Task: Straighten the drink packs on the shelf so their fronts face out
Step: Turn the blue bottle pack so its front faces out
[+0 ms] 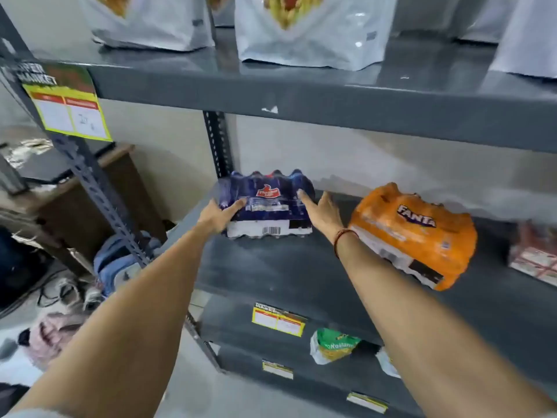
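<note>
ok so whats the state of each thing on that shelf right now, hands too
blue drink pack: at the back of the shelf, label facing out, held from both sides
orange Fanta pack: turned at an angle, untouched
left hand: on the blue pack's left side, fingers curled onto its front
right hand: open, flat against the blue pack's right side
red pack: at the right edge, blurred, facing unclear

White plastic snack bags [307,31] are standing on the upper grey metal shelf board [301,92]. A yellow-and-red price tag [70,111] is hanging at its left end. A blue fabric backpack [120,260] is lying on the floor beside the perforated upright [99,191]. A green-and-white packet [333,345] is sitting on the lower level.
</note>
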The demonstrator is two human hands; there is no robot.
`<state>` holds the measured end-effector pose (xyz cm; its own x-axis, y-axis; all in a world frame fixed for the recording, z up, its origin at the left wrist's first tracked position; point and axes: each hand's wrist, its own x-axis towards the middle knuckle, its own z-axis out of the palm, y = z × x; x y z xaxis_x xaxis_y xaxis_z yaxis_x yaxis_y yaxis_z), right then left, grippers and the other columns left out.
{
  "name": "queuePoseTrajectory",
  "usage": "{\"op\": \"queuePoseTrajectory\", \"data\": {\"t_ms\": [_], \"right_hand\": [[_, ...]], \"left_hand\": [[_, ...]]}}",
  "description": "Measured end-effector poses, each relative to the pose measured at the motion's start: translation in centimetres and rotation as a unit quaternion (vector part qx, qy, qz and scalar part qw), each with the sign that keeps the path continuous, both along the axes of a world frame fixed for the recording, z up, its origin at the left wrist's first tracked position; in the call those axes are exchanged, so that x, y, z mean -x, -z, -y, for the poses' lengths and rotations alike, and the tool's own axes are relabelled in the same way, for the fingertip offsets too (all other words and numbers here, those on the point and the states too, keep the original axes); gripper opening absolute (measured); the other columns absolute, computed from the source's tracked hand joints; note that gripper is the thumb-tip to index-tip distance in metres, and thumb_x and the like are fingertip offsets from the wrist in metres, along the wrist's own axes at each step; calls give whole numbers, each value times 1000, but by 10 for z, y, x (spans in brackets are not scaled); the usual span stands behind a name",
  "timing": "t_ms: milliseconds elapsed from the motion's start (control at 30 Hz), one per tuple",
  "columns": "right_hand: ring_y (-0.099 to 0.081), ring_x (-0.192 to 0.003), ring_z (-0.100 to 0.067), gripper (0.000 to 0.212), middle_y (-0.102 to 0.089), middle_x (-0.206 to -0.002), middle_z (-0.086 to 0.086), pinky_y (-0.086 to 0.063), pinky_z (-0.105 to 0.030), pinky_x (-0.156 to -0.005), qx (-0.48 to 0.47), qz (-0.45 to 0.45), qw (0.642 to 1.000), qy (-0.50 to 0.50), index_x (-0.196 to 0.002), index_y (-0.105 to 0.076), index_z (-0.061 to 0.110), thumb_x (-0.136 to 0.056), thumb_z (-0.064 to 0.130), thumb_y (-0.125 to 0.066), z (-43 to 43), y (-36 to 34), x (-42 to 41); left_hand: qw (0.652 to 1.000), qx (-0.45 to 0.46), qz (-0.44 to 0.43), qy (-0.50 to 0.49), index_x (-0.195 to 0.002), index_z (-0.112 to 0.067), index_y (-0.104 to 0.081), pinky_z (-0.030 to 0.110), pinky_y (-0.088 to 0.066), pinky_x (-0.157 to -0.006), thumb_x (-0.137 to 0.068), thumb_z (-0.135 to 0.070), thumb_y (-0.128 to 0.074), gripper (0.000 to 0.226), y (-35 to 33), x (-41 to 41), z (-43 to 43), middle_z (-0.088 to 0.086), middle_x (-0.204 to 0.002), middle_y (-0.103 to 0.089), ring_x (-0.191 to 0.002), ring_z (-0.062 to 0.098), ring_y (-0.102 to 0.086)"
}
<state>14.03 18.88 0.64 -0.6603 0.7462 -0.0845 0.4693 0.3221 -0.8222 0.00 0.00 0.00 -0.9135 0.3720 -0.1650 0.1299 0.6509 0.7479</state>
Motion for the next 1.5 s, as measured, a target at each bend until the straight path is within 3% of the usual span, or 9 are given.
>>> {"op": "queuePoseTrajectory", "data": {"t_ms": [100,267,467,767,933,1067,1133,1300,1500], "right_hand": [[-51,-123,-36,82,-52,-136,-20,-42,-41,-99,111,-7,993,28,-132,-44,-2,-83,63,-56,-7,8,19],[-57,-111,-32,81,-60,-125,-15,-47,-42,-97,202,-52,977,51,-127,-52,2,-71,57,-70,-11,17,34],[-55,-75,-13,63,-61,-107,-10,-40,-27,-57,264,-103,958,48,-120,-51,4,-73,37,-76,-12,16,43],[-64,-101,-24,54,-67,-110,-9,-51,-37,-88,246,-179,952,18,-118,-56,7,-76,35,-75,-1,33,23],[-62,-101,-17,37,-65,-114,-3,-50,-27,-84,212,-208,954,-30,-111,-56,21,-81,34,-72,9,39,5],[-61,-104,-6,54,-62,-116,7,-50,-14,-78,177,-229,955,-68,-131,-47,18,-84,30,-70,17,43,-8],[-61,-107,-6,57,-61,-120,6,-51,-17,-84,160,-238,956,-63,-133,-45,18,-83,29,-71,23,47,-15],[-62,-108,-16,62,-62,-119,1,-53,-26,-91,74,-254,964,-27,-129,-44,12,-77,20,-78,38,59,-25],[-60,-114,-25,76,-60,-126,-11,-44,-18,-89,-51,-225,973,-5,-135,-39,8,-72,16,-81,55,68,-23]], "left_hand": [[994,-86,65,5,-108,-15,-60,28,-45,-73,-75,-60,-63,56,5,13,-4,8,-110,-66,-86,22,-62],[979,-167,118,18,-114,-10,-61,28,-52,-76,-72,-53,-69,60,16,32,-5,6,-103,-70,-89,19,-68],[956,-257,138,-15,-83,-24,-58,16,-49,-48,-72,-41,-74,26,21,32,-8,-8,-79,-69,-61,4,-68],[921,-349,171,36,-109,-27,-56,25,-56,-62,-72,-30,-77,43,33,17,7,-9,-93,-74,-83,14,-72],[917,-361,154,77,-113,-35,-52,18,-54,-67,-69,-29,-79,52,34,6,19,-16,-97,-73,-87,8,-70],[925,-341,130,108,-130,-29,-44,21,-54,-79,-59,-33,-82,80,34,-3,30,-7,-117,-64,-101,8,-66],[933,-327,103,114,-133,-23,-44,23,-54,-83,-60,-31,-83,83,37,-5,35,-6,-119,-64,-104,9,-64],[975,-198,-40,94,-132,-19,-49,30,-39,-103,-62,-28,-86,80,37,3,38,-2,-128,-60,-118,14,-55],[981,-82,-178,2,-123,-13,-57,38,-44,-97,-70,-21,-80,58,46,3,24,6,-121,-64,-114,23,-57]]}}
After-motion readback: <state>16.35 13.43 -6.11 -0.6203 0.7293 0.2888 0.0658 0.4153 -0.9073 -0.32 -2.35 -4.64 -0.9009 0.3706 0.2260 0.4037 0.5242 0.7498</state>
